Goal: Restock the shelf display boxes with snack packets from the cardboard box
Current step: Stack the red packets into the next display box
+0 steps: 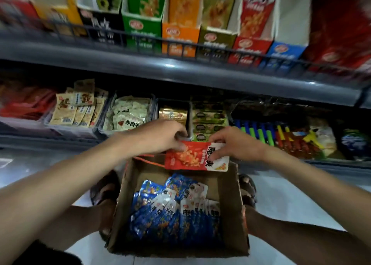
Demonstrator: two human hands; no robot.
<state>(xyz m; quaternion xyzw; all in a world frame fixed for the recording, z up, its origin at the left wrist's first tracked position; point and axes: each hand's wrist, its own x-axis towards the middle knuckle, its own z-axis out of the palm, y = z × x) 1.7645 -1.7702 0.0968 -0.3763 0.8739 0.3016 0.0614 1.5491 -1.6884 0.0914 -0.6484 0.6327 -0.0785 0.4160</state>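
**Clerk:** Item one, nearest: brown open-topped cardboard box (230, 204) on the floor between the person's feet. It holds a loose heap of blue-and-white foil snack packets (170, 214). Hazard?

**Checker:** Low. The heap is slack, so anything dropped would land in it and mix flavours.

**Clerk:** Item two: red-and-white foil snack packet (190, 158), held above the box's far edge. The left hand (158, 136) pinches its upper left corner and the right hand (239, 144) pinches the right end. One packet or a thin stack, cannot tell.

**Checker:** Hazard: slick foil, held by the edges only. If it is a stack, the lower packets could slide out, probably back into the box.

**Clerk:** Item three: clear plastic tubs (154, 106) of small sachets on the lower shelf, just beyond the hands.

**Checker:** Knuckles may clip them on the lift.

**Clerk:** Item four, farthest: tall red cardboard display box (249, 49) on the upper shelf, behind a dark wire rail (180, 42).

**Checker:** Likely destination by colour, but the print is too blurred to confirm. The main risks are misfiling into the box next door or snagging the rail.
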